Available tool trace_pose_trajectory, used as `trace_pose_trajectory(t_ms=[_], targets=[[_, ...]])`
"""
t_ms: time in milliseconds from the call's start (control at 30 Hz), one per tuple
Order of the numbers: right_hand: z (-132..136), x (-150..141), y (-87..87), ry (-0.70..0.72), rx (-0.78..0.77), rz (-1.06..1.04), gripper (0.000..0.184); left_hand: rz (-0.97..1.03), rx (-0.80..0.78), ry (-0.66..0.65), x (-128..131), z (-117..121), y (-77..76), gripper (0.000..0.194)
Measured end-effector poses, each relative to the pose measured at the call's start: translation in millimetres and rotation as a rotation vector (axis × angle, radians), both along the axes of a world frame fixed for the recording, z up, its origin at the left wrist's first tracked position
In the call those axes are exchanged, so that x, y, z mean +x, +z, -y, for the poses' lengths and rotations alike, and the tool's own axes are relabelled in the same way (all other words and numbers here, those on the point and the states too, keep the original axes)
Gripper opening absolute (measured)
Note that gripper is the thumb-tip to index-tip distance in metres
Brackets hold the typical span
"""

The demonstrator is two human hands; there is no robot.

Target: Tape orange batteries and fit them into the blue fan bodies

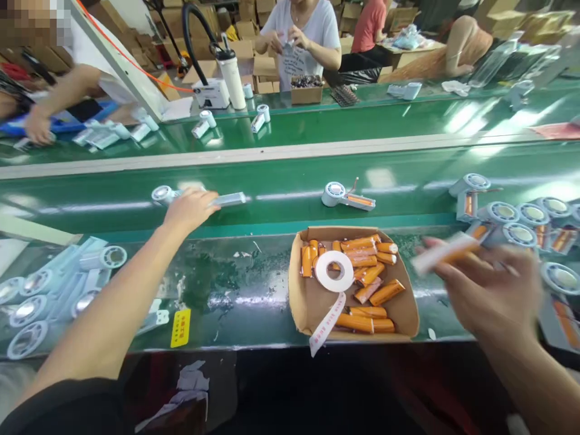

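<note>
Orange batteries (387,292), over a dozen, lay in one cardboard tray (297,296) with one tape roll (323,279). From afar, I had my right hand (493,293) gripping another battery (461,251) and white strip (437,256), my left hand (190,208) clasping one handheld fan (231,199). I judged the work midway: one open fan (334,192) and several fans at right (516,234) held batteries; six or more fans at left (27,338) seemed waiting.

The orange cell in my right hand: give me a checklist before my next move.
1. Right hand holding the orange cell: ok.
2. White strip lying flat on that cell: cannot tell, motion blur.
3. Left hand on a pale-blue device: ok.
4. More cells in the cardboard box: ok.
5. Loose end of the tape roll inside the box: not ok, it hangs over the near rim.
</note>
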State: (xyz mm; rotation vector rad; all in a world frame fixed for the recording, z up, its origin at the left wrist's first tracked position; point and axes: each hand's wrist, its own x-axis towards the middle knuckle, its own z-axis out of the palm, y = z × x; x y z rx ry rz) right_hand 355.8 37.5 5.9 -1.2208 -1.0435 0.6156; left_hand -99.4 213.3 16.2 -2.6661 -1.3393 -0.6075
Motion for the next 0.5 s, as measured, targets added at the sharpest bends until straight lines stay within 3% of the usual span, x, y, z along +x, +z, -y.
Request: trace_pose_trajectory(t_ms=[33,133,267,367,500], targets=[[-21.1,-10.5,4.4,0.105,0.033,-0.004,0.056,-0.038,-0.038,0.005,11.3,-11.3,-7.7,0.031],[-97.3,-53.3,12.3,0.464,-0.048,-0.036,0.054,-0.174,-0.187,-0.037,67.3,-40.8,-29.1,0.023],[-178.8,-96.1,8.1,0.703,-0.122,0.159,0.05,-0.31,-0.346,-0.066,133.0,-62.9,-36.0,0.013],[-202.1,-99.6,-0.7,0.739,-0.179,0.367,0.046,-0.323,-0.422,-0.027,144.8,-70.2,-29.2,0.015],[-204.4,-88.2,-11.0,0.696,-0.226,0.613,0.034,-0.261,-0.5,-0.002,140.2,-74.6,-20.6,0.024]])
